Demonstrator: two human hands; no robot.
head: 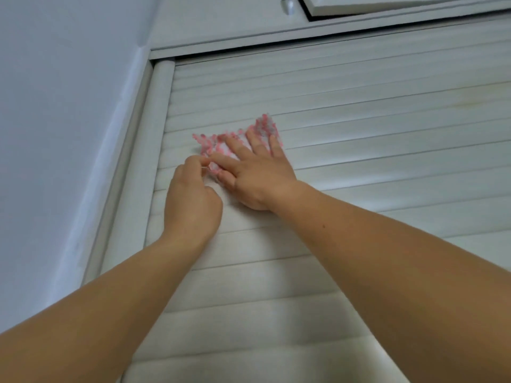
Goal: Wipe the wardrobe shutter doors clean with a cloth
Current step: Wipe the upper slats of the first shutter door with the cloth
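Pressing flat with straight, spread fingers, my right hand (pixel 255 172) pins the cloth (pixel 240 142) against the shutter door (pixel 359 150). My left hand (pixel 192 200) is curled, its thumb and forefinger pinching the cloth's lower left corner, just beside the right index finger.

I read the cloth as white with a pink dotted or checked pattern, its edges ragged in outline; its detail is blurred. It sits in the upper left part of the door, spanning a few slats, mostly covered by the right hand.

Left of the hands, the door's rounded vertical edge strip (pixel 163 120) stands near the left hand, with the outer frame (pixel 121 172) and a pale wall (pixel 55 106) beyond. Above, the top rail (pixel 276 41) closes off the slats, with an upper cabinet door (pixel 414 4) and a knob (pixel 287 5) over it. To the right and below, horizontal slats run on unobstructed to the picture's edge. A faint yellowish stain (pixel 470 102) marks the slats at upper right.
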